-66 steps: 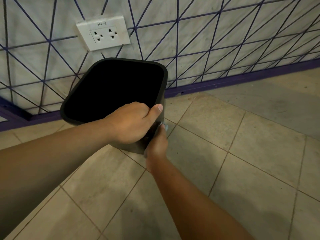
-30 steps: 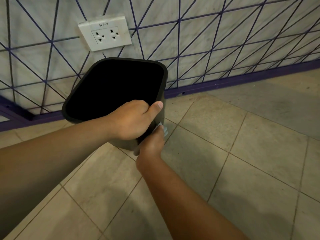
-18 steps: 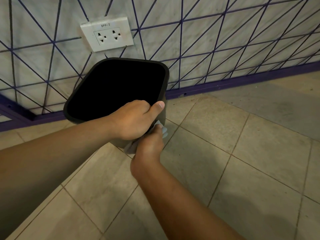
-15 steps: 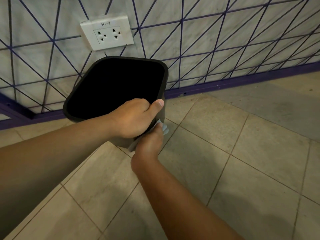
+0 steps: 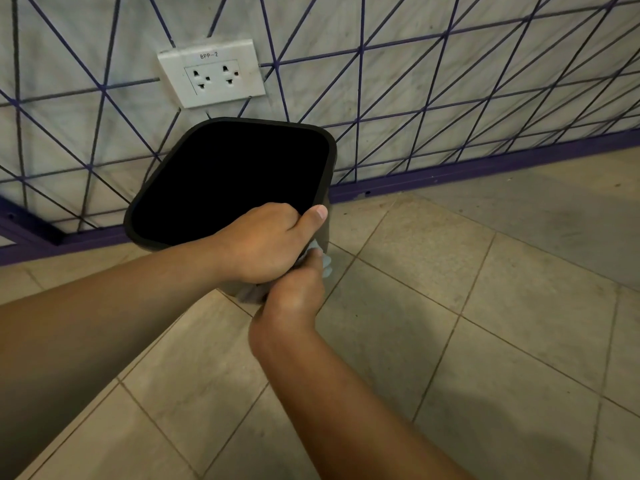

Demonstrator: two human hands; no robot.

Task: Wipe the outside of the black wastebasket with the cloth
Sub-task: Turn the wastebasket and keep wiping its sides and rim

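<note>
While the black wastebasket (image 5: 228, 178) is leaning toward the camera beside the patterned wall (image 5: 450, 81) and its double socket (image 5: 211, 73), the left hand (image 5: 266, 244) is gripping its near rim, fingers curled inside the opening and thumb lying along the rim's right corner. The basket's dark mouth is opening away beyond those knuckles. Directly below them, the right hand (image 5: 294, 292) is bunching the pale cloth (image 5: 323, 259) against the near outer wall, so the wall being wiped is sitting between the two hands; a fold of cloth is peeking out past the fingertips. Doing this well probably means keeping the rim grip firm so the basket is not skidding on the tiled floor (image 5: 450, 323), pressing the cloth flat, and turning the basket to reach the hidden sides.
</note>
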